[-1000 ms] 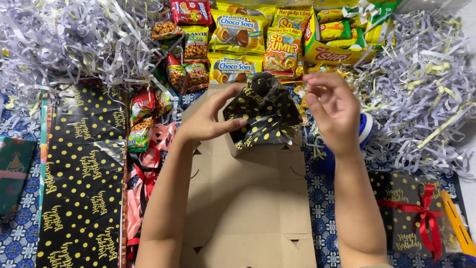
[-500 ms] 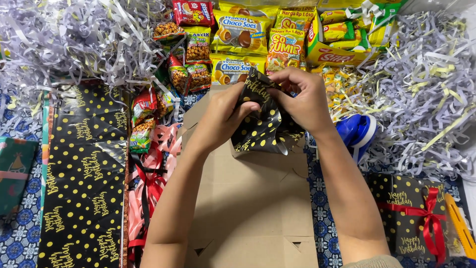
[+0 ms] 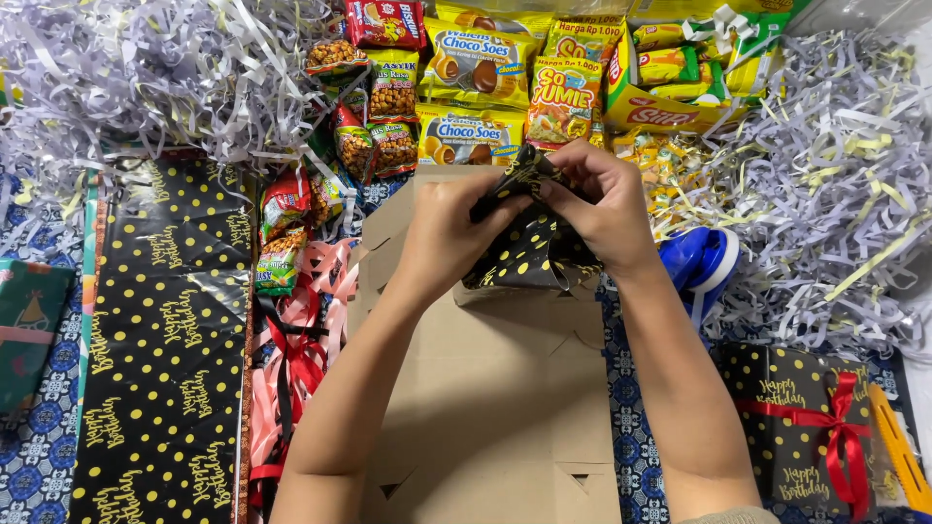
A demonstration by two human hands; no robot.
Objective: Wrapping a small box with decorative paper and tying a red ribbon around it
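Beneath me, floor covered by blue-and-white patterned cloth (image 3: 39,437), showing at left edge and in strips near right. Shredded white and lilac paper (image 3: 146,78) heaped across top left; second heap (image 3: 845,175) fills right side. Flat brown cardboard (image 3: 495,408) spread at centre. Light even and bright, shadows soft. No walls, windows or furniture in my view.

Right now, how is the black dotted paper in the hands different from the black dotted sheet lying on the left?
The paper in the hands is crumpled and bunched up; the sheet on the left lies flat and spread out. The paper in the hands looks small, while the sheet on the left is long. The left hand and right hand pinch the first; nothing touches the sheet. Both are black with gold dots.
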